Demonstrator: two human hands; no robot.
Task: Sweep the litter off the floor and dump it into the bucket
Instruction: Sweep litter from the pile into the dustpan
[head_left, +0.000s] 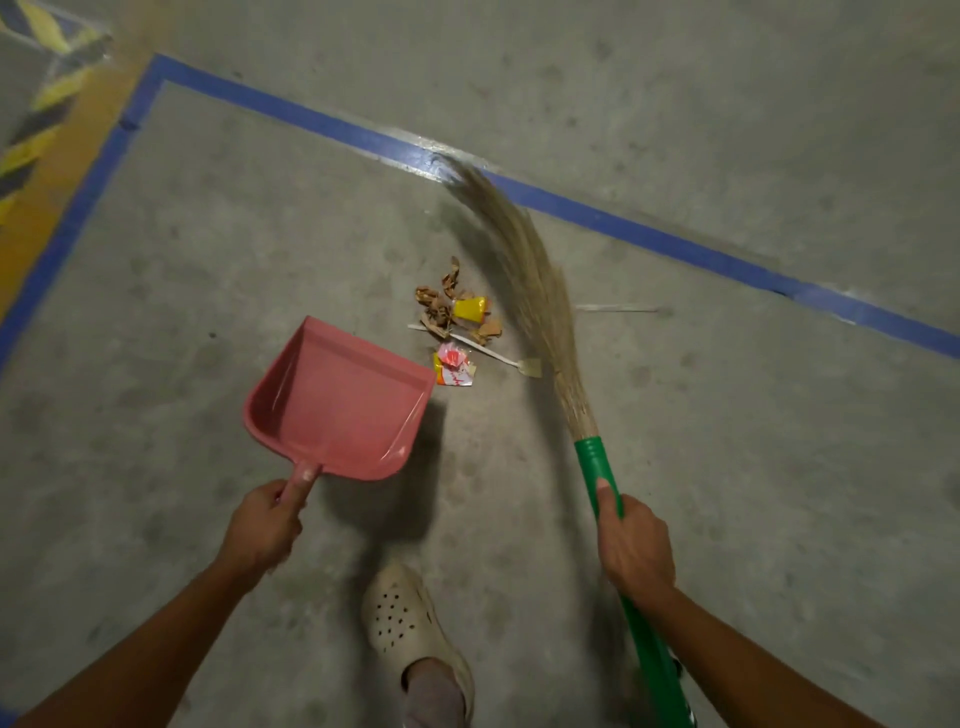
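Right hand (635, 540) wraps the grass broom's green handle (597, 467); left hand (262, 525) grips the pink dustpan (337, 400) by its stub handle. The litter pile (457, 322), cardboard scraps, wrappers and a wooden spoon, lies between bristles (524, 270) and pan lip. Gathering stage; next, presumably a leftward stroke into the pan. No bucket in view.

Left hand (262, 525) and right hand (631, 540), both bare. One foot wears a cream clog (410, 618) pierced with small round holes, over a greyish sock (434, 693).
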